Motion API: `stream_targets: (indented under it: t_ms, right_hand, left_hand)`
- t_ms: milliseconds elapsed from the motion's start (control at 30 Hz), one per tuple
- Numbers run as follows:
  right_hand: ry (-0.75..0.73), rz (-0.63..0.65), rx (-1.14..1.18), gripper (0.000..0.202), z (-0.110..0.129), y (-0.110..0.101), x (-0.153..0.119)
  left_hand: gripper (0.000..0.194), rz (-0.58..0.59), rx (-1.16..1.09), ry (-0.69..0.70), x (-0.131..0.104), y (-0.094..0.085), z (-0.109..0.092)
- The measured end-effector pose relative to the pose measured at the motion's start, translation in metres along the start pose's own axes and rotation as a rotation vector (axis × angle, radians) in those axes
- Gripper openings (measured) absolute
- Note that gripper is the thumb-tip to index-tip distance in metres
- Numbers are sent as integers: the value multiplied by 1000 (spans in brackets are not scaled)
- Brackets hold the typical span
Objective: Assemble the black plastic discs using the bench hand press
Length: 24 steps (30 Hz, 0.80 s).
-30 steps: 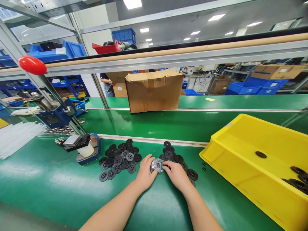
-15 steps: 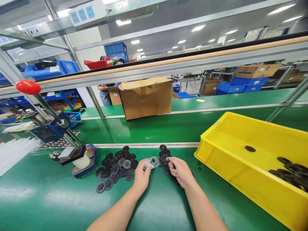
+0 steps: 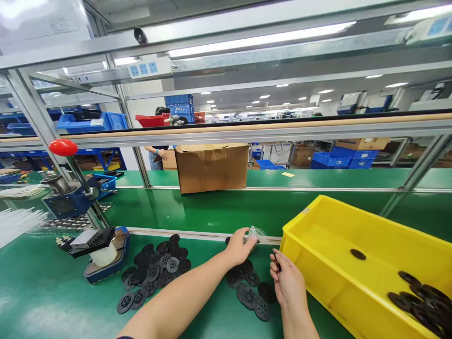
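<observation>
My left hand (image 3: 240,248) is closed on a small clear plastic bag (image 3: 257,231) near the white strip across the bench. Close to the yellow bin, my right hand (image 3: 287,278) has its fingers curled around a small black piece (image 3: 278,264), mostly hidden by them. Black slotted discs (image 3: 249,297) lie in a loose pile below and between the hands. A larger pile of similar discs (image 3: 164,261) spreads to the left of my left forearm.
At the right stands a yellow bin (image 3: 339,268) with several black rings (image 3: 420,301) inside. A hand press with a red knob (image 3: 63,148) is at the left. The cardboard box (image 3: 212,168) sits on the raised green ledge, with a person (image 3: 157,157) partly visible behind.
My left hand has moved right and away from me with the plastic bag. My right hand has shifted right, off the disc pile towards the yellow bin. The view has tilted up.
</observation>
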State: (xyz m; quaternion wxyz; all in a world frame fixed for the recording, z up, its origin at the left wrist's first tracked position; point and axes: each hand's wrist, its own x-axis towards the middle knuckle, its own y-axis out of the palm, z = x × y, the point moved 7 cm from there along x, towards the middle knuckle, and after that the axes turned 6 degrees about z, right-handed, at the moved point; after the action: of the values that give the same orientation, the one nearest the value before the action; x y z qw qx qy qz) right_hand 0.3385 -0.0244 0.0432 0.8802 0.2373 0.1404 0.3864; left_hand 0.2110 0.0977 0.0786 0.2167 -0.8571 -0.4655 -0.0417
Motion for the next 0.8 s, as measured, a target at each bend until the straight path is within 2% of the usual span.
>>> stream_targets:
  t_ms: [100,167,233,300,433,633,700,800]
  right_hand:
    - [-13,-5,-5,55,0,-4,2]
    - [2,14,-19,56,-3,-1,1]
    - [29,50,-37,57,-9,6,-2]
    - [71,95,-66,59,-16,16,-8]
    - [176,212,-128,63,-34,37,-23]
    - [314,452,-88,47,-55,66,-46]
    - [346,472,-75,46,-59,69,-49]
    - [379,458,-59,47,-62,70,-50]
  left_hand:
    - [70,118,260,-11,-9,2,13]
    - [73,215,430,-38,-22,1,28]
    - [73,264,502,-16,-36,-3,37]
    - [72,275,521,8,-48,-6,40]
    - [71,287,521,-47,-69,-8,43]
    - [62,284,534,-53,-99,-14,37]
    - [55,263,560,-41,-104,-21,35]
    - [34,251,617,-1,-106,-27,31]
